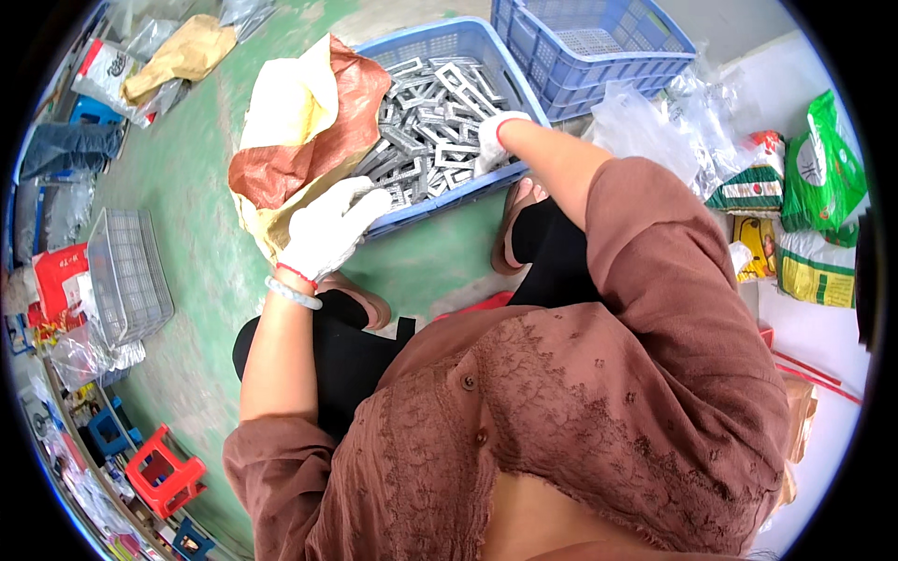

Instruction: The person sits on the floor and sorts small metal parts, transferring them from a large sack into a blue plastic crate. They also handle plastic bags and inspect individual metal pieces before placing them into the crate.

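My left hand (329, 229), in a white glove, grips the edge of a brown and cream paper sack liner (299, 131) that hangs over the near left corner of a blue plastic crate (449, 42). The crate holds several grey rectangular metal frames (426, 122). My right hand (490, 145), also in a white glove, reaches into the crate and rests on the frames near its right wall; whether it grasps one is hidden.
A second blue crate (599, 47) stands behind to the right. Clear plastic bags (673, 112) and green and yellow sacks (814, 187) lie at the right. A grey wire basket (126, 271) and a red stool (164, 472) sit on the green floor (187, 187) at the left.
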The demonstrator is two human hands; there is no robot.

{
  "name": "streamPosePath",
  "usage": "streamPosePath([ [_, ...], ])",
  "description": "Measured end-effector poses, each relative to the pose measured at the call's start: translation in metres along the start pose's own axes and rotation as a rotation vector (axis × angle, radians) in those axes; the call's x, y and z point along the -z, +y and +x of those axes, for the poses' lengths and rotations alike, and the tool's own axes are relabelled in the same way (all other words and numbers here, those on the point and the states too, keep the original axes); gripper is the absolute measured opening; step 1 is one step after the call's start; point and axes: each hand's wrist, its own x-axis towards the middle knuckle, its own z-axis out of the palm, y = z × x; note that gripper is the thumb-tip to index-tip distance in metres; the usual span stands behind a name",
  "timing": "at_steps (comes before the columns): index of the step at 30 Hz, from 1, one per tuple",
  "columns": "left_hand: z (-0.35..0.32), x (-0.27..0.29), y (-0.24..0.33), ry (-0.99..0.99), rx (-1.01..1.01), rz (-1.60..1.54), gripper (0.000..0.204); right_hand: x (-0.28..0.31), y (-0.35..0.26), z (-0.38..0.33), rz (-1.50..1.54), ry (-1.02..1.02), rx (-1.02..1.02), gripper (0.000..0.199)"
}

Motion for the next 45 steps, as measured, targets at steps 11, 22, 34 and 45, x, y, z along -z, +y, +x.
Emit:
streamPosePath([
  [11,0.012,-0.008,-0.018,-0.044,-0.050,0.294,0.065,0.012,-0.009,-0.014,0.156,0.282,0.233,0.045],
  [22,0.004,-0.016,0.013,0.099,-0.296,-0.667,0.043,0.050,-0.044,-0.135,0.570,0.688,0.844,0.027],
  [34,-0.003,-0.013,0.013,0.129,-0.322,-0.694,0.036,0.049,-0.049,-0.157,0.474,0.768,0.757,0.045],
  [45,0.000,-0.015,0.015,0.107,-0.329,-0.686,0.037,0.050,-0.044,-0.159,0.426,0.782,0.804,0.040],
])
